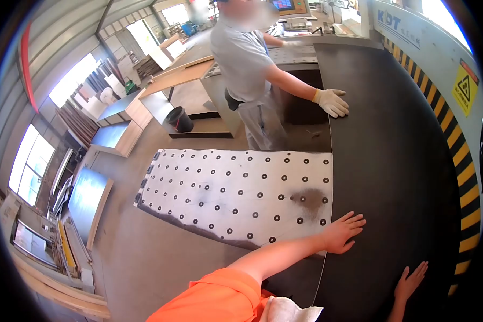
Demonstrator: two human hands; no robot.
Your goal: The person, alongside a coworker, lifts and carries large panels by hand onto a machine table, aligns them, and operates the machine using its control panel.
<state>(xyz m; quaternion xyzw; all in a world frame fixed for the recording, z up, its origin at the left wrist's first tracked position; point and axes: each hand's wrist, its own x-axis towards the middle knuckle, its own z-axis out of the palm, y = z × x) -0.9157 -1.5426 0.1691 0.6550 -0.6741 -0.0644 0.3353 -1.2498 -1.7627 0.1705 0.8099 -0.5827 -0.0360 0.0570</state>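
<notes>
A large dark panel (397, 161) stretches along the right side of the head view, its pale straight edge facing left. My left hand (344, 232) lies flat on the panel near that edge, fingers spread and holding nothing. Closer to the bottom right, my right hand (411, 280) also rests on the dark surface with its fingers stretched out. Left of the panel's edge is a light support table (236, 185) dotted with rows of black round studs; my left forearm passes over its near corner.
Across the table, a co-worker (244, 70) lays one gloved hand (331, 102) on the panel. A machine beam (413, 43) with black-and-yellow stripes runs along the right. A black bucket (180, 119), a wooden-topped frame and stacked boards (90, 201) stand to the left.
</notes>
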